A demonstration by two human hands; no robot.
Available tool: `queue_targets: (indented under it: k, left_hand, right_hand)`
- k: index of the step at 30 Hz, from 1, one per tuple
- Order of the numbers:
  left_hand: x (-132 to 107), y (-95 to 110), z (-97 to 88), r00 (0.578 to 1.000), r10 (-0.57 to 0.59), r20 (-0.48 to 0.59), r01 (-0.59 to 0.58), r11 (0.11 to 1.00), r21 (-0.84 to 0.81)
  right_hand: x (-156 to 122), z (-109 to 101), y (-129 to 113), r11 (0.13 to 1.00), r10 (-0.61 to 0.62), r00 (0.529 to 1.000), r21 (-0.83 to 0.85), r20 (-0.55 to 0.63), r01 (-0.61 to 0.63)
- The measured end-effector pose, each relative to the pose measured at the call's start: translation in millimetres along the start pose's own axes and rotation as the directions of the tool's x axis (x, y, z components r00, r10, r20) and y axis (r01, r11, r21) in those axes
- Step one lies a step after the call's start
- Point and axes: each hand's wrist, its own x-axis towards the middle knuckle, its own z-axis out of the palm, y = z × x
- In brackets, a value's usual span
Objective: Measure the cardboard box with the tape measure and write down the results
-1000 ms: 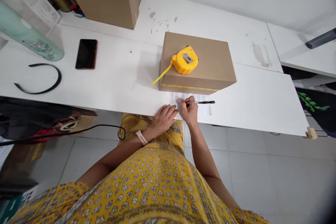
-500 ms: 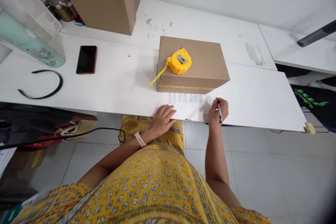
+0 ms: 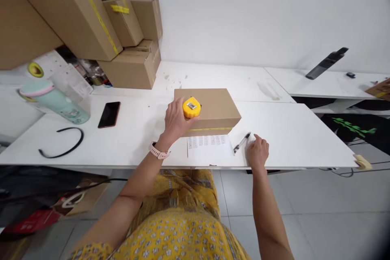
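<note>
A yellow tape measure (image 3: 191, 107) sits on the left part of a brown cardboard box (image 3: 215, 103) on the white table. My left hand (image 3: 176, 120), with a pink watch band at its wrist, grips the tape measure from the left, thumb along its near side. A printed sheet of paper (image 3: 210, 148) with columns of small text lies in front of the box, partly under it. Across the sheet's right edge rests a pen (image 3: 242, 142). Just right of the pen, my right hand (image 3: 258, 153) is on the table, fingers loosely bent and holding nothing visible.
A phone (image 3: 109, 114), a black headband (image 3: 65, 142) and a mint-green bottle (image 3: 57, 101) are on the left of the table. Several cardboard boxes (image 3: 128, 67) are stacked behind them. A dark slim object (image 3: 327, 63) stands tilted at the back right.
My right hand has let go of the pen, which now lies on the table. My left hand has moved from the table's front edge up to the tape measure. The view has tilted up.
</note>
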Motion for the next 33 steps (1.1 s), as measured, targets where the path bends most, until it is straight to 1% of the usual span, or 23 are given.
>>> queue_targets:
  k: [2, 4, 6, 7, 8, 9, 10, 11, 12, 13, 14, 15, 16, 18, 19, 21, 23, 24, 25, 26, 28, 30, 33]
  left_hand:
    - [6.3, 3.9, 3.2, 0.998, -0.052, 0.031, 0.053, 0.998, -0.021]
    - [6.2, 9.8, 1.3, 0.997, -0.075, 0.02, 0.077, 0.991, -0.113]
    - [2.5, 17.2, -6.1, 0.992, -0.107, 0.061, 0.121, 0.944, -0.308]
    - [0.2, 21.4, -11.0, 0.985, -0.116, 0.129, 0.162, 0.885, -0.437]
    - [-1.9, 25.6, -16.1, 0.97, -0.105, 0.217, 0.212, 0.799, -0.563]
    - [-3.5, 29.7, -21.0, 0.95, -0.072, 0.304, 0.266, 0.699, -0.664]
    - [-4.7, 33.4, -25.2, 0.928, -0.029, 0.372, 0.313, 0.606, -0.732]
    - [-5.5, 36.3, -28.7, 0.91, 0.006, 0.415, 0.347, 0.54, -0.767]
    - [-6.0, 38.1, -31.3, 0.898, 0.02, 0.439, 0.368, 0.51, -0.777]
    - [-6.3, 38.9, -33.3, 0.893, 0.016, 0.45, 0.381, 0.508, -0.772]
    - [-6.6, 38.5, -34.9, 0.889, 0.002, 0.458, 0.391, 0.518, -0.761]
    - [-6.8, 37.2, -36.2, 0.885, -0.01, 0.466, 0.401, 0.528, -0.749]
    - [-7.0, 35.2, -37.7, 0.88, -0.017, 0.475, 0.411, 0.529, -0.742]
    - [-6.5, 29.3, -41.4, 0.868, -0.015, 0.497, 0.434, 0.511, -0.742]
    - [-5.4, 25.4, -44.0, 0.865, -0.014, 0.501, 0.44, 0.499, -0.746]
    - [-0.9, 14.8, -51.0, 0.881, -0.03, 0.473, 0.426, 0.489, -0.761]
    - [7.0, -1.4, -60.3, 0.911, -0.078, 0.406, 0.389, 0.493, -0.778]
    - [11.8, -11.9, -65.6, 0.922, -0.114, 0.371, 0.376, 0.495, -0.783]
    - [16.8, -23.6, -71.0, 0.926, -0.157, 0.342, 0.374, 0.496, -0.784]
    - [21.8, -36.3, -76.3, 0.921, -0.2, 0.335, 0.39, 0.492, -0.779]
    - [30.5, -62.1, -85.7, 0.895, -0.276, 0.35, 0.443, 0.473, -0.762]
    - [36.8, -84.6, -91.8, 0.865, -0.315, 0.391, 0.499, 0.458, -0.736]
    - [42.1, -105.4, -94.0, 0.837, -0.331, 0.435, 0.545, 0.443, -0.712]
  right_hand:
    - [-2.7, -7.9, -8.3, 0.998, 0.024, 0.996, 0.059, -0.086, -0.019]
    - [-4.8, -22.6, -28.1, 0.987, 0.04, 0.978, 0.161, -0.204, -0.007]
    - [-4.6, -42.7, -61.0, 0.941, 0.067, 0.961, 0.337, -0.269, 0.028]
    - [-3.0, -53.6, -81.3, 0.888, 0.087, 0.966, 0.459, -0.243, 0.035]
    - [-0.2, -64.5, -103.0, 0.802, 0.094, 0.984, 0.597, -0.149, 0.013]
    - [3.6, -74.6, -124.8, 0.682, 0.069, 0.998, 0.729, 0.0, -0.047]
    - [8.2, -83.4, -145.7, 0.544, 0.012, 0.987, 0.827, 0.163, -0.143]
    - [12.8, -90.5, -164.7, 0.423, -0.091, 0.943, 0.87, 0.319, -0.254]
    - [17.0, -95.9, -181.1, 0.334, -0.198, 0.882, 0.876, 0.427, -0.349]
    - [20.3, -99.3, -194.4, 0.278, -0.273, 0.827, 0.863, 0.491, -0.421]
    - [22.5, -101.2, -204.6, 0.244, -0.334, 0.777, 0.845, 0.534, -0.475]
    - [23.8, -101.6, -211.8, 0.227, -0.372, 0.742, 0.83, 0.557, -0.51]
    - [24.9, -100.9, -216.3, 0.22, -0.391, 0.722, 0.819, 0.571, -0.529]
    - [30.3, -97.8, -218.0, 0.221, -0.396, 0.712, 0.813, 0.58, -0.539]
    - [36.6, -95.9, -215.6, 0.224, -0.383, 0.723, 0.817, 0.575, -0.531]
    - [59.2, -92.2, -205.0, 0.218, -0.313, 0.78, 0.84, 0.542, -0.496]
    - [92.3, -88.3, -187.9, 0.193, -0.183, 0.856, 0.872, 0.483, -0.45]
    - [109.8, -85.8, -177.9, 0.178, -0.114, 0.879, 0.88, 0.462, -0.439]
    - [126.1, -82.5, -167.7, 0.17, -0.037, 0.89, 0.881, 0.454, -0.442]
    - [139.8, -78.3, -158.1, 0.175, 0.035, 0.884, 0.868, 0.466, -0.465]
    - [156.6, -67.3, -143.1, 0.213, 0.13, 0.85, 0.822, 0.511, -0.527]
    - [159.8, -53.8, -135.6, 0.274, 0.165, 0.824, 0.777, 0.543, -0.567]
    - [152.0, -34.8, -136.2, 0.354, 0.162, 0.819, 0.743, 0.55, -0.568]
